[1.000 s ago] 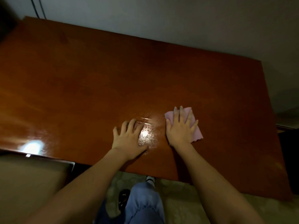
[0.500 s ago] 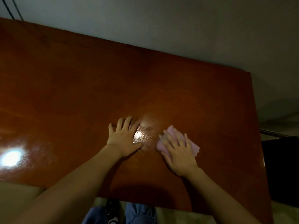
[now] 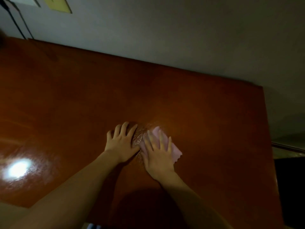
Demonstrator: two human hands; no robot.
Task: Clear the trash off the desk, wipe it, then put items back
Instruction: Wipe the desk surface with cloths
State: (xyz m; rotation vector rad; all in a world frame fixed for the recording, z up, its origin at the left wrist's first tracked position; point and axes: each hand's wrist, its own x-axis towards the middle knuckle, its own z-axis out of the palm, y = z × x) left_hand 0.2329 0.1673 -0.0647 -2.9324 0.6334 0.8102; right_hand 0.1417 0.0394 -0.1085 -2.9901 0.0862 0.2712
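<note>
Cloth (image 3: 175, 151), pink and crumpled, lies on the glossy brown worktop (image 3: 214, 129) near its middle, pinned under the right hand (image 3: 159, 154), whose fingers are spread flat across it. Just beside it, the left hand (image 3: 121, 142) rests palm-down on the bare wood, fingers splayed.

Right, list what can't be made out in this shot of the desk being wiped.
Head view only:
- Pink cloth: mostly hidden under the right hand, so its shape and folds can't be told.
- Right hand's fingers: motion-blurred.
- Desk: near edge and left end cut off by the frame; the glare at the left washes out the surface there.
- Yellow sheet on the wall: cut off by the top edge, too dim to read.
</note>
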